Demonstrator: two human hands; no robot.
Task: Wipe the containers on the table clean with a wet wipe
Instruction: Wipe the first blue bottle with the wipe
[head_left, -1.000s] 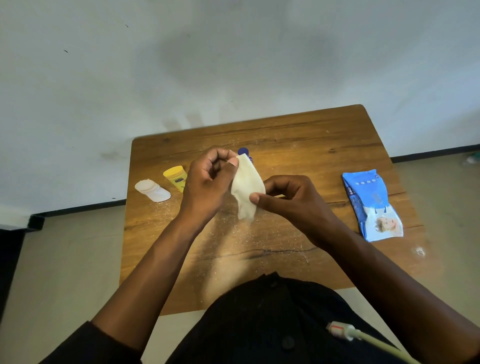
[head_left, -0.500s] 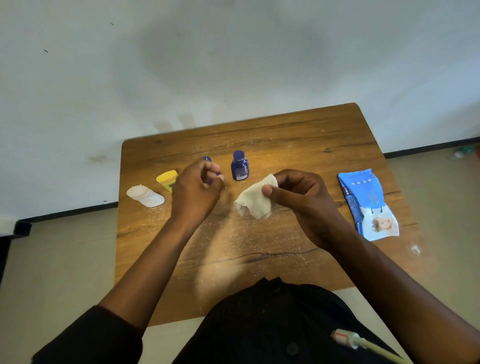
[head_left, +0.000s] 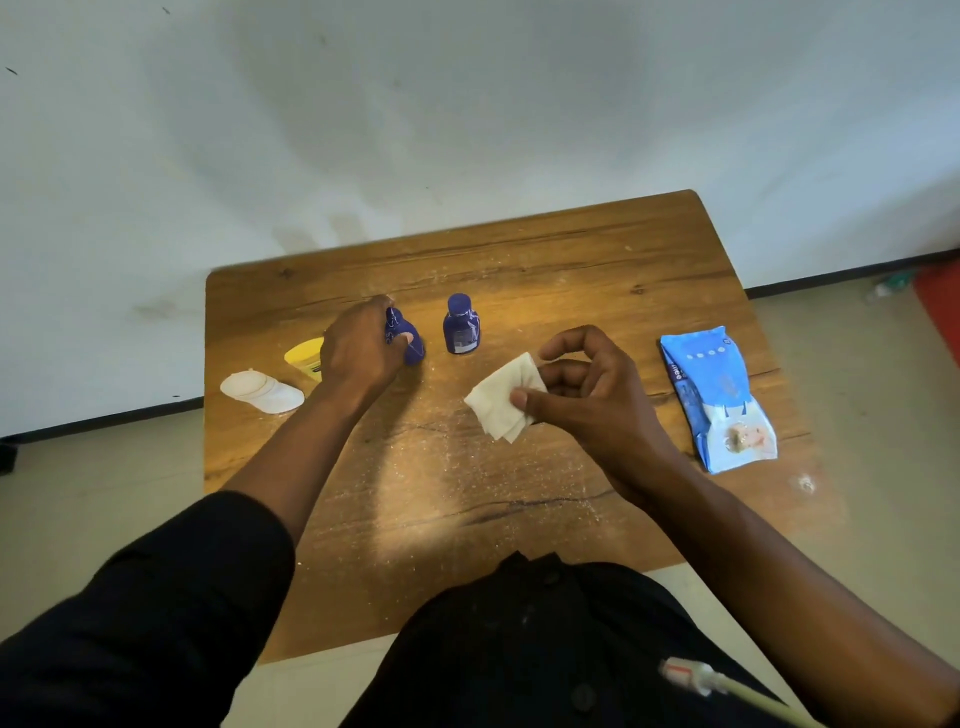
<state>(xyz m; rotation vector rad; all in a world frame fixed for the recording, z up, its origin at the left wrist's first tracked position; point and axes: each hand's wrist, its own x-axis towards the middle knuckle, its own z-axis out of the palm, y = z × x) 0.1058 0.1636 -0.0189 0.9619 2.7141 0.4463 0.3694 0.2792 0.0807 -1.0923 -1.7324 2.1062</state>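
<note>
Two small blue bottles stand at twelve o'clock on the table (head_left: 519, 519); the left hand (head_left: 358, 348) has its fingers curled round the left bottle (head_left: 405, 338), which looks light, stiff and maybe slick, best gripped at the body. At three o'clock of it, the right hand (head_left: 587, 384) pinches the limp, folded wet wipe (head_left: 498, 405) between thumb and fingertips.
</note>
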